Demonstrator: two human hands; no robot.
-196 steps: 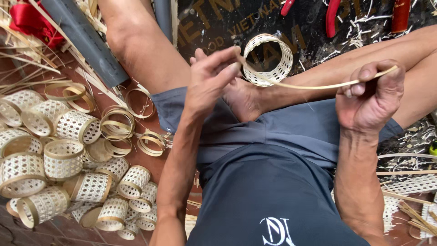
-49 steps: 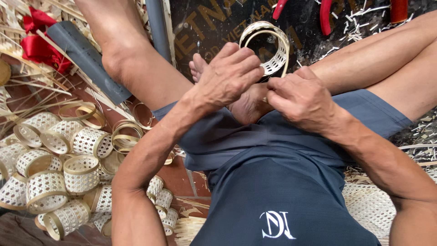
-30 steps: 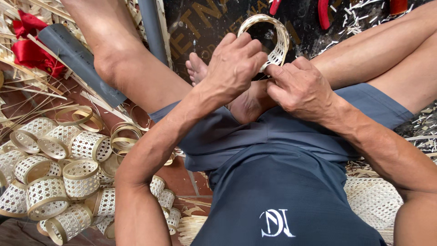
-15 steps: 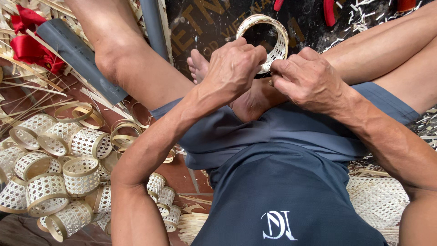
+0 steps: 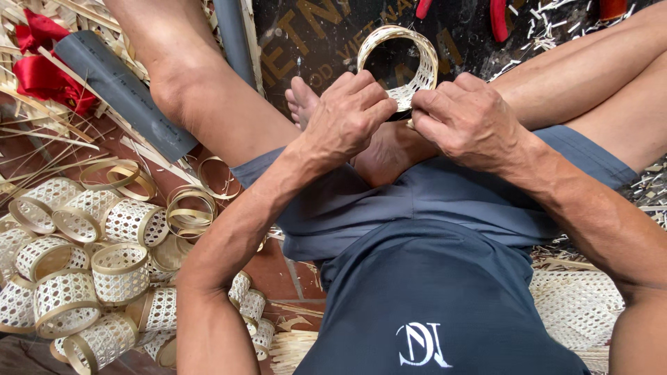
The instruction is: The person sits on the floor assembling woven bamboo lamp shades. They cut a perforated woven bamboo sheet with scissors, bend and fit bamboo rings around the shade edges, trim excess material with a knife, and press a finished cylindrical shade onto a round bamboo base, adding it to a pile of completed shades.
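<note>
Strewn with cane offcuts, the floor frames my crossed legs, where both hands clench the near rim of a pale round ring of woven cane lattice (image 5: 406, 59): left hand (image 5: 347, 114) and right hand (image 5: 465, 118) almost knuckle to knuckle. I judge I'm binding the rim; next comes a firm pull. Left of the grip lie finished woven rings (image 5: 90, 271) and a grey plastic pipe (image 5: 125, 94).

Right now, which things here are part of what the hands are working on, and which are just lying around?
In hand:
- woven cane ring, gripped at its lower edge by the left hand and right hand

Lying about:
- pile of woven rings on the floor
- bare cane hoops
- grey pipe
- red ribbon
- red-handled pliers
- woven mesh sheet
</note>
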